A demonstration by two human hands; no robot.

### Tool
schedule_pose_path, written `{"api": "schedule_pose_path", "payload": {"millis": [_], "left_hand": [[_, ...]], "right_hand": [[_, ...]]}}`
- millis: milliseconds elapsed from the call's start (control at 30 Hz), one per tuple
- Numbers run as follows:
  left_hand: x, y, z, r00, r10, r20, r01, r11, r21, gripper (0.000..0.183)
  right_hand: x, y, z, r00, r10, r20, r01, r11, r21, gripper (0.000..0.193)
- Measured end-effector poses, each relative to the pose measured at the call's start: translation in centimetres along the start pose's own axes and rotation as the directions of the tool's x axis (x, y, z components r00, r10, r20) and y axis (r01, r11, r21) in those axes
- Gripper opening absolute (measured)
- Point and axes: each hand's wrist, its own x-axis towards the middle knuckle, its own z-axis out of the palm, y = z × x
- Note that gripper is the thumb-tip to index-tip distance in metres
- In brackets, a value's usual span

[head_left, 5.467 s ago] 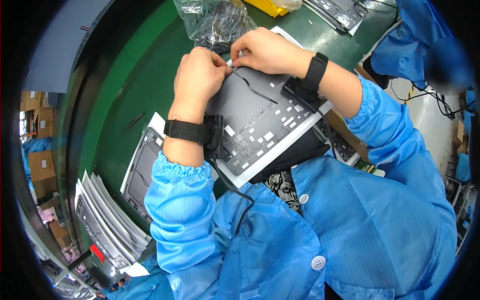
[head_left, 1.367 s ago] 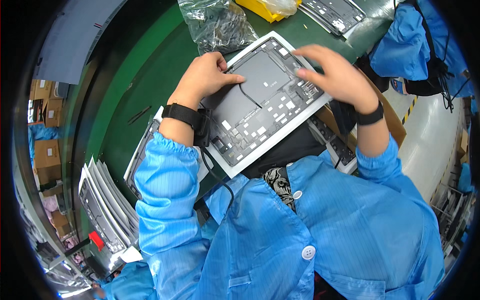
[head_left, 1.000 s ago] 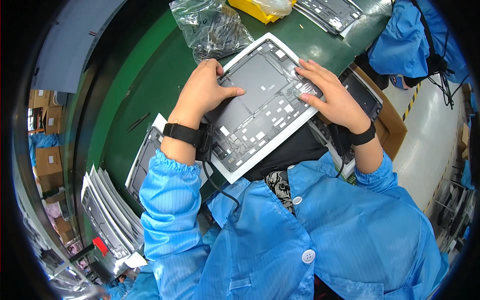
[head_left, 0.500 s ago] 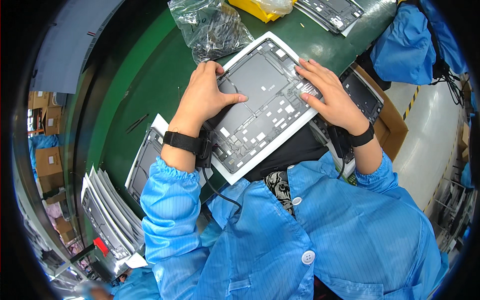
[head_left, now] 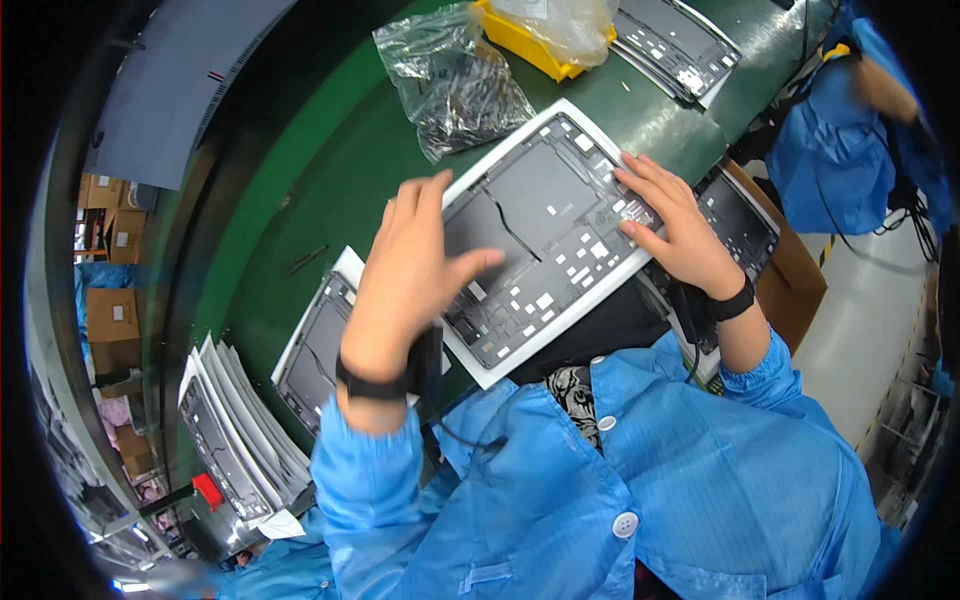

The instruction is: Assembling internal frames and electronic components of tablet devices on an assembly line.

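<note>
A dark grey device housing panel [head_left: 535, 165] with many small white patches lies tilted in a white tray [head_left: 487, 376] in front of me. A thin black cable [head_left: 509, 226] curves across its middle. My left hand [head_left: 408, 265], slightly blurred, hovers over the panel's left side with its thumb stretched out and nothing visible in it. At the right edge, my right hand [head_left: 672, 215] rests on the panel, fingers extended and thumb apart. Both wrists wear black straps.
A clear bag of dark parts [head_left: 455, 95] and a yellow bin [head_left: 530, 40] are beyond the panel. Similar panels lie at the far right [head_left: 690, 45], left [head_left: 310, 340] and in a leaning stack [head_left: 235, 430]. Tweezers [head_left: 305, 260] rest on the green table. A cardboard box [head_left: 790, 255] stands right.
My left hand has lifted off the panel and cable, showing more of the cable. My right hand stays at the right edge. The whole view has shifted slightly.
</note>
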Motion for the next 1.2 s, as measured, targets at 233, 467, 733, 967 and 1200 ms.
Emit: {"api": "schedule_pose_path", "payload": {"millis": [233,467,733,967,1200], "left_hand": [[-14.1,4.5,-1.2,0.736,-0.676,-0.045,0.609,0.688,-0.394,0.024],[-16.8,2.1,5.7,0.642,-0.656,0.397,0.759,0.468,-0.454,0.040],[-17.1,2.2,7.2,0.641,-0.608,0.467,0.600,0.019,-0.800,0.037],[-15.6,2.4,9.2,0.761,-0.519,0.390,0.446,-0.019,-0.895,0.032],[-13.8,2.1,9.4,0.880,-0.449,0.154,0.272,0.212,-0.939,0.030]], "right_hand": [[-3.6,1.0,-1.0,0.719,0.685,-0.116,-0.569,0.677,0.467,0.037],[-3.6,-0.7,0.8,0.650,0.699,0.296,-0.570,0.192,0.799,0.038],[-6.6,4.2,3.0,0.826,0.536,0.172,-0.266,0.102,0.959,0.023],[-5.4,1.6,0.6,0.856,0.477,0.199,-0.257,0.058,0.965,0.029],[-4.4,1.8,1.2,0.850,0.499,0.167,-0.387,0.378,0.841,0.021]]}}
